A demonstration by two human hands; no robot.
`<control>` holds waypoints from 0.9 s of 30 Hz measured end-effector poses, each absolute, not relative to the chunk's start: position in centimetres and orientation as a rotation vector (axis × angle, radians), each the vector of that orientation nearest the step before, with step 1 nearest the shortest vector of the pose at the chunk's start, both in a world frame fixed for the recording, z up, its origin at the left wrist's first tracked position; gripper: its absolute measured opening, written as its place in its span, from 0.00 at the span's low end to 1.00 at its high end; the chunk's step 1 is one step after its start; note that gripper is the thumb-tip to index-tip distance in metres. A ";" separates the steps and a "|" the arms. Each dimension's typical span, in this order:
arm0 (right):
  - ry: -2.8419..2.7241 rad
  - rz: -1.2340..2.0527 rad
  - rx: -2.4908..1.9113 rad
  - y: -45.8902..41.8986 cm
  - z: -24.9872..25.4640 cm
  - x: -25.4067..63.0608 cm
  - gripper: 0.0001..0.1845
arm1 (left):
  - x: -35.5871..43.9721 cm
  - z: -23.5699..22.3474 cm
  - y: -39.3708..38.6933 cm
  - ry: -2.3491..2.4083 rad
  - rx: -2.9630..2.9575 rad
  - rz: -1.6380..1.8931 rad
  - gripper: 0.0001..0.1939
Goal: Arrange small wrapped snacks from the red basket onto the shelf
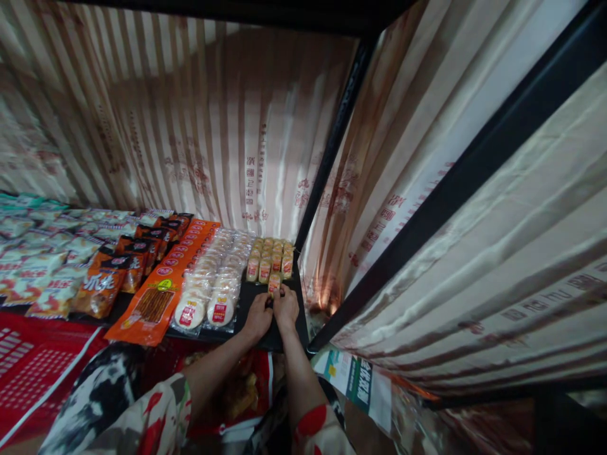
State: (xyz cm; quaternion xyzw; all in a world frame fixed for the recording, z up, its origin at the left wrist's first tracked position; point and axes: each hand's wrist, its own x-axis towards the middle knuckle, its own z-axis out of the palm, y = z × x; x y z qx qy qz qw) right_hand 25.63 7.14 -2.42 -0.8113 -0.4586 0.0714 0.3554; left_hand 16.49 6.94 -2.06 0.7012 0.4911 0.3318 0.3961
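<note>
My left hand [258,316] and my right hand [286,308] are close together over the right end of a black shelf [296,328]. Their closed fingers meet at the near end of a small yellow snack packet [274,280] with a red label. Part of that packet is hidden by the fingertips. Just beyond it stand rows of matching yellow packets [263,268], grouped at the back corner. Left of my hands lie clear packs of round white rice crackers [222,309], overlapping in columns.
Long orange snack bags [142,316], dark-and-orange pouches [101,281] and pale bags [54,291] fill the shelf leftward. A black post [332,151] rises at the corner before pleated curtains [213,126]. Below are a red basket [33,366] and a green-and-white package [358,382].
</note>
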 end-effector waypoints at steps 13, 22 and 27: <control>-1.037 0.174 -2.056 9.3 -2.0 26.3 0.19 | 17.4 -2.5 8.6 1.153 1.648 0.873 0.23; -1.067 0.165 -2.001 10.0 -2.7 26.7 0.21 | 17.7 -0.9 8.6 1.144 1.545 0.842 0.22; -1.063 0.183 -2.008 10.1 -2.5 27.0 0.22 | 17.9 -0.6 8.8 1.126 1.523 0.840 0.23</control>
